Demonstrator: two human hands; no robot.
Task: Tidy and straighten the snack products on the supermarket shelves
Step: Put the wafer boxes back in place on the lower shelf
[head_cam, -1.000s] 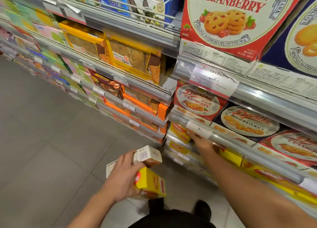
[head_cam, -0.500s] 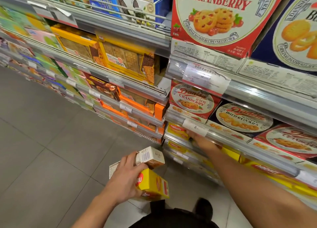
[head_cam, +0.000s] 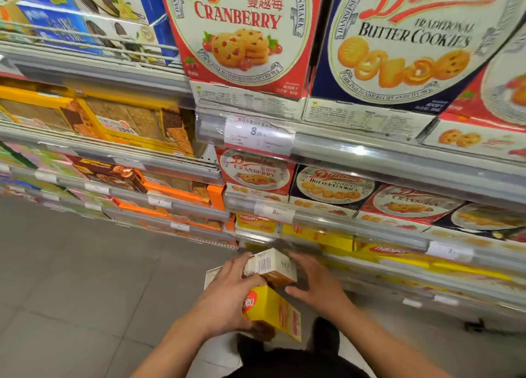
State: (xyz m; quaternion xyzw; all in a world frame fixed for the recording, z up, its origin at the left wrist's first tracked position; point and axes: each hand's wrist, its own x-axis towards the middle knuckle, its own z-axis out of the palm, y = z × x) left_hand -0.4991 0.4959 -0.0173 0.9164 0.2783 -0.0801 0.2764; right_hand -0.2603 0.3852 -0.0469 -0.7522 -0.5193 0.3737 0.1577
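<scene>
1. Fingers of the left hand (head_cam: 227, 298), lower centre of frame, curl round a stack of small boxes: a yellow box (head_cam: 273, 312) underneath, a white-and-brown box (head_cam: 270, 266) on top with its barcode up, and a paler pack edge peeking out behind the knuckles
2. Right hand (head_cam: 316, 283) sits just beside the stack, fingers spread and mostly straight, fingertips at or near the white-and-brown box's right face; whether it truly touches, cannot tell. It grips nothing
3. Dark clothing at bottom centre, grey floor tiles (head_cam: 71, 292) at lower left
4. Just beyond the hands, centre right: low shelf (head_cam: 404, 266) of yellow nabati packs (head_cam: 318, 235), blurred; rows look roughly level but detail is too soft to judge
5. Middle right: small cookie tins (head_cam: 333, 185), cranberry and butter alternating, tilted face-up behind a price rail (head_cam: 274, 211), fairly even
6. Top of frame: large cranberry box (head_cam: 242, 30) and large butter cookie box (head_cam: 404, 36), fronted and squared
7. Left of frame: orange and yellow biscuit cartons (head_cam: 119, 124) receding, mostly in line
8. Progress, as a judgement: upper tiers appear tidy; the held boxes are stray stock not yet shelved. Left to do: find each its place, likely the low yellow section for one, then face them up
</scene>
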